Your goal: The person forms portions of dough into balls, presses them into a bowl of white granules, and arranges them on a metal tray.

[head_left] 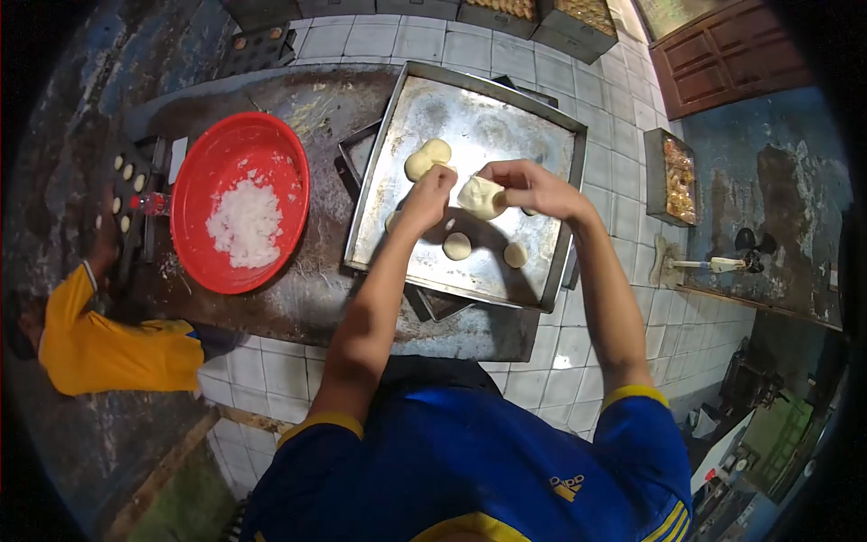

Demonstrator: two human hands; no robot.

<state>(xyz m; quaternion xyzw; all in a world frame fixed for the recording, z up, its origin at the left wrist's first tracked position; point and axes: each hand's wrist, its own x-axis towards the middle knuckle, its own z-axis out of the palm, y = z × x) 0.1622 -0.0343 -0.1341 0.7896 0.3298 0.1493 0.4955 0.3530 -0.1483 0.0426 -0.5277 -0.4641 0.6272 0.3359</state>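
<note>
A large square metal tray (535, 144) is before me on the worktable, with several pieces of pale dough on its floor. My right hand (533, 188) is closed on a soft lump of dough (480, 198), held above the tray between thumb and fingers. Left of it, my left hand (428, 200) is closed in a pinch at a bit of dough by its fingertips. Just beyond those fingers lies a larger dough piece (426, 159). Two small round dough balls (457, 246) rest nearer to me, and another piece is partly hidden behind my left wrist.
A red basin (194, 185) with white crumbly filling (246, 224) stands left of the tray. Beyond it are a bottle (151, 204) and a dark tray with dough rounds (127, 171). A person in a yellow shirt (117, 352) works at far left. Filled metal boxes (670, 176) sit on the tiled floor.
</note>
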